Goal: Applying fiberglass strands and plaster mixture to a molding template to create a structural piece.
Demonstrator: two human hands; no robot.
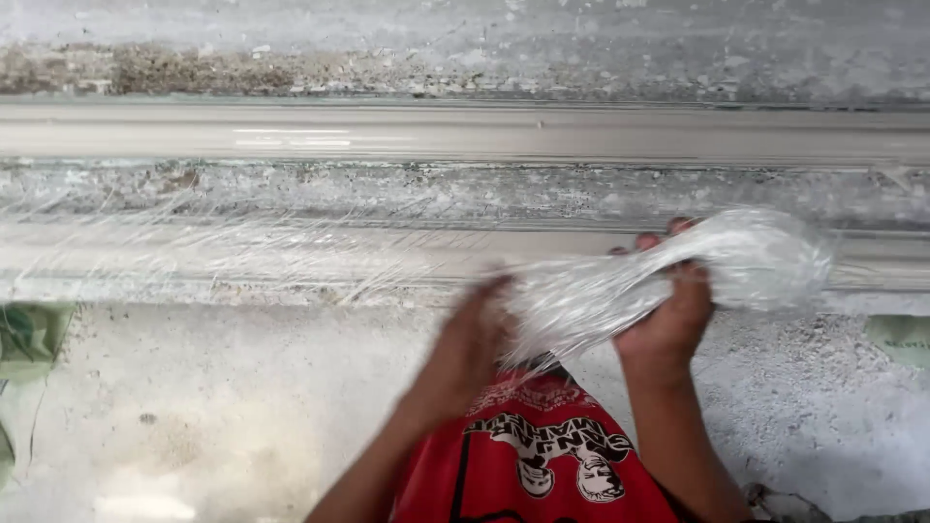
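Observation:
My right hand (668, 315) grips a bundle of thin, clear glassy fibres (678, 276) that bulges into a white wad past my fingers on the right. My left hand (475, 334) is blurred with motion and closes around the same bundle at its lower left end. From there fine strands fan out to the left (242, 242) over a long pale moulded strip (291, 257). Below my arms shows the front of my red printed shirt (533, 455).
A second long pale moulded strip (465, 131) lies further back, parallel to the first. The ground (194, 416) is rough grey concrete with white dust and grit. Green sack cloth (29, 339) lies at the left edge, another green piece (901, 339) at the right.

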